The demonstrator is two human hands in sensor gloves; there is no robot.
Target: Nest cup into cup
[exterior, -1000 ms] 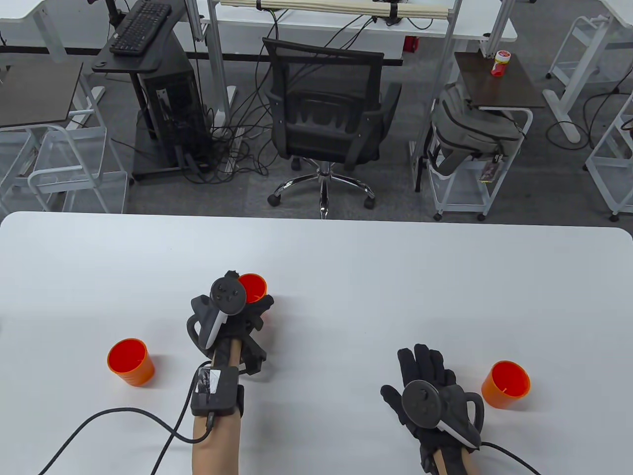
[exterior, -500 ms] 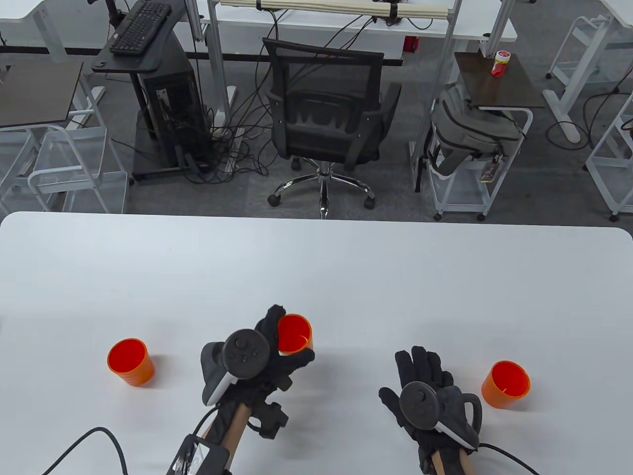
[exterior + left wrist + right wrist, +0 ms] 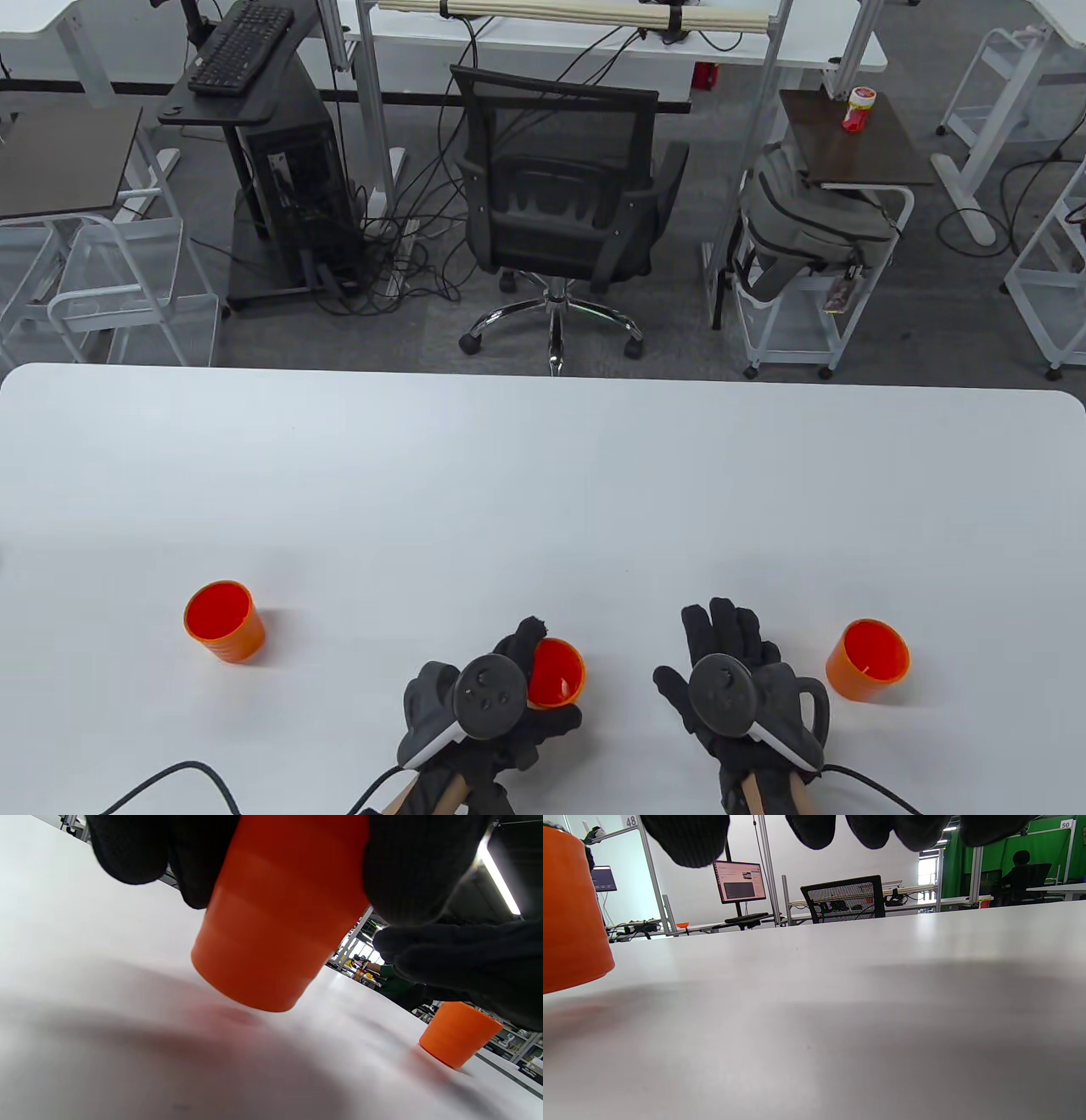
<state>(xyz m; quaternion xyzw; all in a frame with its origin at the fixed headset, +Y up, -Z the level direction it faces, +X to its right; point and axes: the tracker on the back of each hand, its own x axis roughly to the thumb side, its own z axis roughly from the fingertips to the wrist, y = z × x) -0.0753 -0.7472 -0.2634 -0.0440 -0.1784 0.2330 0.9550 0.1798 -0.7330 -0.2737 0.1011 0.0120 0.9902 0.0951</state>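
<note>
The left hand (image 3: 488, 722) grips an orange cup (image 3: 556, 673) just above the white bench (image 3: 543, 475) (its base is clear of the surface). The right hand (image 3: 738, 688) lies flat, fingers spread, between that cup and another cup (image 3: 867, 660).

Only two numbers legible, both in the right wrist view: "48" on a small white tag (image 3: 631, 821) atop a metal frame post far left, and "50" on a white tag (image 3: 1065, 824) far right, against the green screen (image 3: 1022, 842). Monitor text too small to read.
</note>
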